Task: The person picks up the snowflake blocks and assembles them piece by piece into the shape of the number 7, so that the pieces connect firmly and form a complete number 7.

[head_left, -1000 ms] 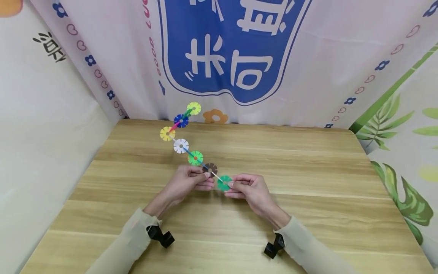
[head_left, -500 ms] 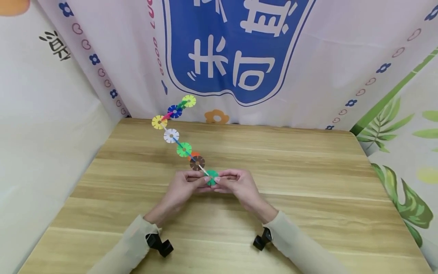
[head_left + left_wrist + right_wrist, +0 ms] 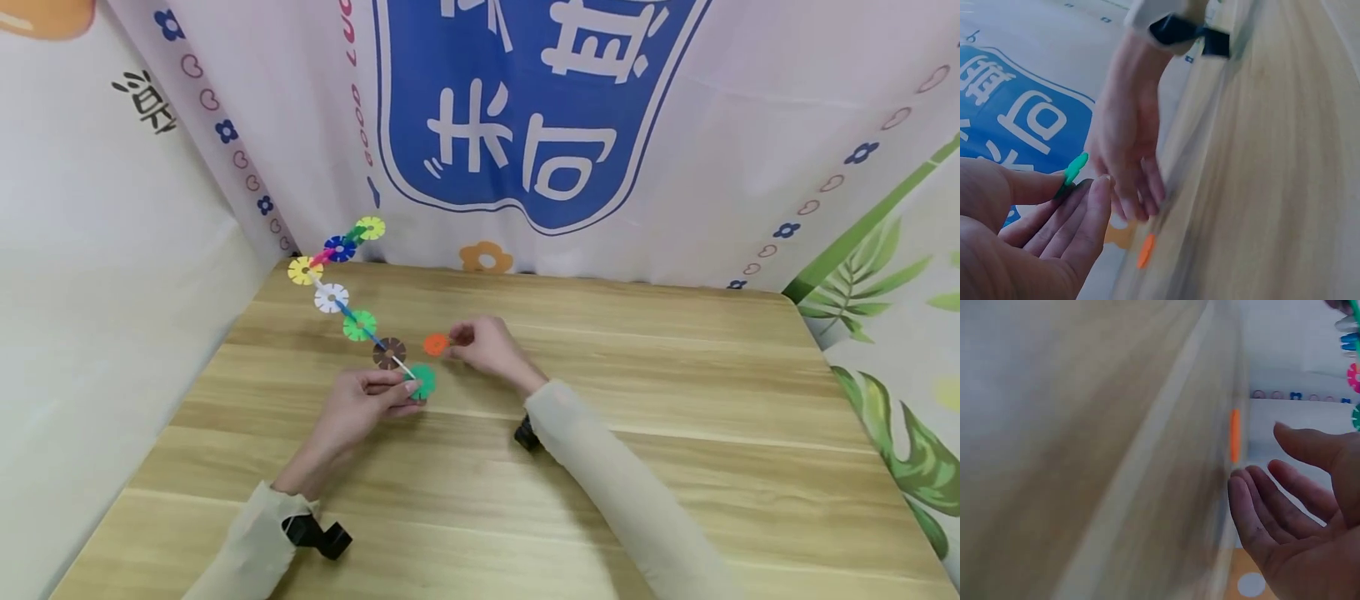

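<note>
A zigzag chain of slotted snowflake discs runs from a yellow-green disc [image 3: 371, 227] through blue, yellow, white, green and brown discs [image 3: 389, 353] to a teal disc [image 3: 423, 382]; smaller edge-on discs link them. My left hand [image 3: 360, 408] pinches the teal disc between thumb and fingers, holding the chain over the table. A loose orange snowflake disc [image 3: 434, 344] lies flat on the wood. Over it is my right hand [image 3: 491, 348], fingertips right at the disc's right edge. In the right wrist view the thumb stands apart from the loosely bent fingers [image 3: 1244, 494], the orange disc [image 3: 1235, 436] just past them.
The wooden table [image 3: 675, 375] meets a printed curtain [image 3: 697, 183] at its back edge, with white cloth [image 3: 90, 275] on the left. Each wrist wears a black camera mount [image 3: 318, 533].
My right hand has let go of the teal disc and reached forward to the orange disc. The left hand now pinches the teal disc and has carried the chain left, uncovering the orange one.
</note>
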`<state>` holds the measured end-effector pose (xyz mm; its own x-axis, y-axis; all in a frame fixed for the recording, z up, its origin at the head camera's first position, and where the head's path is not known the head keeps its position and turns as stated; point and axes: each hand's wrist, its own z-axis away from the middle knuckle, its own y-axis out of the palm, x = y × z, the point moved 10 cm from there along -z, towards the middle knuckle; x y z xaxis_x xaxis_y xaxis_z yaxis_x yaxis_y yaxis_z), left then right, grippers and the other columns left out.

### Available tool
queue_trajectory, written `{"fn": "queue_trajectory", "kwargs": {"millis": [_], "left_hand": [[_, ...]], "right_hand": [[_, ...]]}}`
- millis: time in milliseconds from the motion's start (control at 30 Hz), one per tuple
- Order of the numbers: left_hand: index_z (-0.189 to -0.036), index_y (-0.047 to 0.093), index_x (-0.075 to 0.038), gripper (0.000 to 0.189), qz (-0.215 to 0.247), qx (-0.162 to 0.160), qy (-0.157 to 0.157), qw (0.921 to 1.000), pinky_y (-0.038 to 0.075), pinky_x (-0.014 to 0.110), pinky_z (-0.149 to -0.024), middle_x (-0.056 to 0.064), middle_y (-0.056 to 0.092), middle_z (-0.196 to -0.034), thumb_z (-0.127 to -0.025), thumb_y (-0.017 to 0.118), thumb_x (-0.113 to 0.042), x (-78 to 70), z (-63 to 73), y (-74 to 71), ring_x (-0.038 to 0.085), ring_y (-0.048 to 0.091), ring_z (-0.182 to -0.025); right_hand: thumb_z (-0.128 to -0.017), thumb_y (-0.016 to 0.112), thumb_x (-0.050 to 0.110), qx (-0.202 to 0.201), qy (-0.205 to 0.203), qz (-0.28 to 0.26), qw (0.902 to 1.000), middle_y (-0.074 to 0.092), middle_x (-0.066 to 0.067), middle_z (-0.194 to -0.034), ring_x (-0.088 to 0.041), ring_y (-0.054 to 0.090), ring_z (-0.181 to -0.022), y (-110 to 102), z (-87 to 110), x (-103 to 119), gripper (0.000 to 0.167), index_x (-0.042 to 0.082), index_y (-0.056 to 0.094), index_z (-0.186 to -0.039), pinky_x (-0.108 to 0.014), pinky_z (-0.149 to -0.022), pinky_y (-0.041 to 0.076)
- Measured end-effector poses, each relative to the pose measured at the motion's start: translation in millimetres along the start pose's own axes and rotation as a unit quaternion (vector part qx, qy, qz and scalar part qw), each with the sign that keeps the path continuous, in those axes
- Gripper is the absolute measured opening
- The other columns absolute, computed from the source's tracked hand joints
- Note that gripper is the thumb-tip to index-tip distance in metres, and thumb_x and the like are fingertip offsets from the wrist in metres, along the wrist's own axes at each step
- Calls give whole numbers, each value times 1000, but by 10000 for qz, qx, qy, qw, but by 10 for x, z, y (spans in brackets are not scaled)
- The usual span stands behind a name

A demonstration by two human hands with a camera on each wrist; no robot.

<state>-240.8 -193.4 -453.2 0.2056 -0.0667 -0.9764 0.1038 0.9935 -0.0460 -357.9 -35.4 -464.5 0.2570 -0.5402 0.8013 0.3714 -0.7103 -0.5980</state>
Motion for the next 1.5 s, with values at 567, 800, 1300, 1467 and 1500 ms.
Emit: {"fn": "queue_trajectory", "kwargs": {"millis": [567,800,1300,1467,1500], "left_hand": [[-122,68,15,29,-23,158,-219,9996,68,34,-88,18,80,-107,-99,70,-3,103,-101,232,21,81,-90],[-121,68,15,26,151,169,-233,9995,69,34,-87,19,80,-104,-98,69,1,88,-144,355,21,81,-87],[-118,71,10,24,79,248,-371,9990,69,35,-86,20,80,-103,-99,71,-5,156,-137,573,23,81,-89],[-116,73,9,24,75,305,-223,9993,69,35,-86,19,80,-103,-99,73,-7,85,-184,672,24,81,-89],[-116,73,9,23,81,298,-211,9993,69,35,-86,19,80,-102,-99,73,-7,72,-196,687,23,81,-89]], "right_hand": [[-91,83,13,188,-67,786,9967,74,-5,-91,-14,63,-80,-25,-62,57,11,8,74,-89,-23,-69,54],[-90,83,10,-296,-5,-121,9995,77,-7,-86,-12,68,-73,-341,382,33,8,7,76,-87,-22,-63,60],[-91,82,8,-1196,-163,-1711,9778,82,-15,-96,-41,79,-83,-559,1416,-85,14,3,82,-104,-42,-73,70],[-90,82,7,-1639,-720,-1563,9713,83,-13,-93,-31,81,-80,-612,1590,56,9,4,83,-99,-24,-70,68],[-90,82,6,-1721,-807,-1546,9695,82,-14,-93,-27,81,-80,-623,1617,72,9,4,83,-99,-23,-70,68]]}}
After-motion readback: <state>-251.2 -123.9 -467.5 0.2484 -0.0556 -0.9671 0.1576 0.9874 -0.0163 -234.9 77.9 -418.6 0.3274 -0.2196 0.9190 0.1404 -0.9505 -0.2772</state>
